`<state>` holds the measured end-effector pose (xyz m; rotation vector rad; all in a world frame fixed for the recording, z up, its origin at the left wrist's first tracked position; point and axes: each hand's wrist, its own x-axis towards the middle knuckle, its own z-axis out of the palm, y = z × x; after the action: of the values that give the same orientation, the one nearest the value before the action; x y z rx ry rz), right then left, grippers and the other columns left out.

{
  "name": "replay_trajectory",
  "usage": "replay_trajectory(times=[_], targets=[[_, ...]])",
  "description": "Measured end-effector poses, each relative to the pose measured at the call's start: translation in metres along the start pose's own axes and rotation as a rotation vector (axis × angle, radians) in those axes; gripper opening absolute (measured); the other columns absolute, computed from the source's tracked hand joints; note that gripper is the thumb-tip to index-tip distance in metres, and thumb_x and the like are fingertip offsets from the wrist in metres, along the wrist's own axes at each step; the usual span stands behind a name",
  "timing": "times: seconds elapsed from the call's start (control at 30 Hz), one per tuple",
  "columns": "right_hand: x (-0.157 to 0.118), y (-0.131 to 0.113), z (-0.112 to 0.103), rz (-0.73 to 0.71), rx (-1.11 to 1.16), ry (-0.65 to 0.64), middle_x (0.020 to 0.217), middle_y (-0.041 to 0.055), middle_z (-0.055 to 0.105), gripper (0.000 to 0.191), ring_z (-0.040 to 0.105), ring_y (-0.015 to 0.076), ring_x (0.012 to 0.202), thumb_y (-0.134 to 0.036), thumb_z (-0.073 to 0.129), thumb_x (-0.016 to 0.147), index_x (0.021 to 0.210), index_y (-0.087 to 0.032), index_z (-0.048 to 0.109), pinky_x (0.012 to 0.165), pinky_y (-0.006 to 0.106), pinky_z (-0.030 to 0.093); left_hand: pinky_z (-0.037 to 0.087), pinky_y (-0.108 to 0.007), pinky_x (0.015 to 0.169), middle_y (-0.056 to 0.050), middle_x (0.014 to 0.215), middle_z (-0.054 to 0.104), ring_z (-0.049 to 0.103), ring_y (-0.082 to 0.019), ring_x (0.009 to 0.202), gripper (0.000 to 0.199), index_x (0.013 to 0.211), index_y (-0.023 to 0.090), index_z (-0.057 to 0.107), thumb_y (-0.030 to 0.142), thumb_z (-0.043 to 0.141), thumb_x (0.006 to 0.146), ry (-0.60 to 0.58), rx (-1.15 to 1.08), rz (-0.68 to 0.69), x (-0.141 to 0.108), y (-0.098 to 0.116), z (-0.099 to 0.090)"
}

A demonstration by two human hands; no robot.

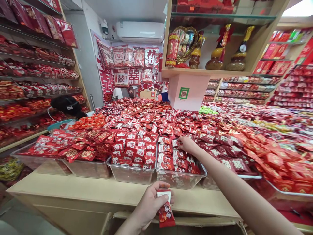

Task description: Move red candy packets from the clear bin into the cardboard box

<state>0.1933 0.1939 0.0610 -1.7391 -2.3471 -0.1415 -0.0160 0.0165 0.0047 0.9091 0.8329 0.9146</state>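
My left hand [154, 204] is closed on a small red-and-white candy packet [166, 215], the thumb pressed on its front. It is in front of the counter, above an open cardboard box. My right hand [187, 146] reaches into a clear plastic bin [181, 180], fingers curled at the edge of another red-and-white packet [175, 143]. Their tips are partly hidden. Similar packets [166, 158] stand in neat rows in that bin, cartoon figures printed on them.
More clear bins [133, 176] of red packets line the wooden counter [93, 186]. Below its front edge is the cardboard box [195, 222]. A white pillar [187, 91] with a shelf cabinet rises behind the heaps. At left, a person's dark-haired head [66, 106] shows near stocked shelves.
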Motion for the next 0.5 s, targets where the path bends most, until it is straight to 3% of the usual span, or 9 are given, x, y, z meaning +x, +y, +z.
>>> replay_trajectory(times=[0.13,0.23,0.3,0.4,0.5], targets=[[-0.023,-0.010,-0.020,0.006,0.043,0.113,0.091,0.0129,0.058,0.020,0.052,0.0222,0.089,-0.024,0.050,0.074,0.088,-0.012,0.057,0.078,0.028,0.036,0.047,-0.026,0.057,-0.009,0.096,0.065,0.063,-0.020,0.078,0.033,0.095,0.017,0.054,0.026,0.065,0.065,0.105,-0.074,0.021,0.001,0.001,0.000],[-0.067,-0.033,-0.033,-0.034,0.285,0.233,0.089,0.0083,0.059,0.019,0.053,0.0185,0.083,-0.027,0.045,0.077,0.089,-0.016,0.056,0.073,0.026,0.038,0.047,-0.027,0.066,-0.009,0.100,0.065,0.062,-0.020,0.084,0.031,0.096,0.017,0.056,0.024,0.064,0.067,0.147,-0.186,0.068,0.002,0.002,0.000],[-0.104,-0.053,-0.031,-0.035,0.501,0.161,0.078,0.0046,0.061,0.017,0.055,0.0165,0.069,-0.031,0.047,0.076,0.084,-0.020,0.057,0.063,0.025,0.041,0.046,-0.028,0.072,-0.009,0.103,0.064,0.061,-0.020,0.088,0.029,0.097,0.017,0.056,0.022,0.062,0.069,0.147,-0.249,0.098,0.002,0.003,0.000],[-0.150,-0.083,-0.014,0.058,0.734,-0.056,0.068,0.0022,0.062,0.021,0.054,0.0150,0.057,-0.040,0.047,0.075,0.081,-0.022,0.057,0.052,0.024,0.039,0.045,-0.029,0.075,-0.009,0.106,0.063,0.059,-0.022,0.093,0.026,0.099,0.018,0.056,0.021,0.059,0.073,0.116,-0.287,0.122,0.001,0.004,0.000],[-0.168,-0.103,0.006,0.091,0.842,-0.173,0.064,0.0009,0.062,0.024,0.051,0.0139,0.053,-0.042,0.051,0.072,0.081,-0.020,0.058,0.047,0.022,0.036,0.045,-0.030,0.077,-0.008,0.106,0.062,0.057,-0.022,0.096,0.024,0.099,0.019,0.056,0.020,0.057,0.075,0.080,-0.284,0.137,-0.001,0.005,0.002]])
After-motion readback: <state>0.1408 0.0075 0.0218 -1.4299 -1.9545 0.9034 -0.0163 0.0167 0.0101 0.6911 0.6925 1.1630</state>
